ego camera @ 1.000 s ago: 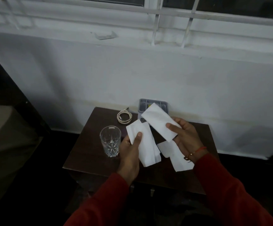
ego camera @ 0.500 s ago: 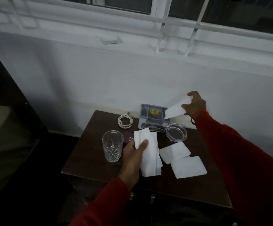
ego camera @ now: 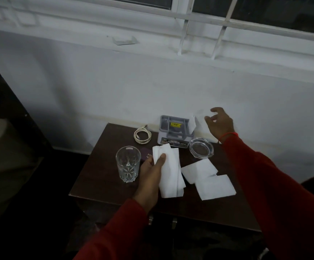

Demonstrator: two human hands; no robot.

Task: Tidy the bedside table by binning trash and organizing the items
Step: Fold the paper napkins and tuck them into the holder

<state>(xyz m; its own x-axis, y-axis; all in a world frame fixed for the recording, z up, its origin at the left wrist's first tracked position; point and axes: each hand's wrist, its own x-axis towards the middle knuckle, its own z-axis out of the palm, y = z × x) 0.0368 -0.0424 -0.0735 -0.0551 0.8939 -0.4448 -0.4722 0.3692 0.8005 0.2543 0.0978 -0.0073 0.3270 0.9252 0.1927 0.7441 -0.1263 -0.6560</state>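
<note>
My left hand (ego camera: 150,172) fingers pinch folded tissues (ego camera: 169,171) over the table (ego camera: 99,177); my right hand (ego camera: 219,122) is spread loose beside a tissue (ego camera: 199,120) at the organizer (ego camera: 174,131) (contact unclear). It could slip behind the table if it misses the slot.

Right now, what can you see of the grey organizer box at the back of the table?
The grey organizer box looks like moulded plastic, open-topped and split into several compartments. A yellow sticker lies inside near the middle, and a printed label runs along its front face. It stands upright at the table's back edge, by the wall. A white tissue rests against its right rim. The coiled cable lies apart to its left; the glass ashtray sits close at its front right. The right hand hovers open beside it.
</note>
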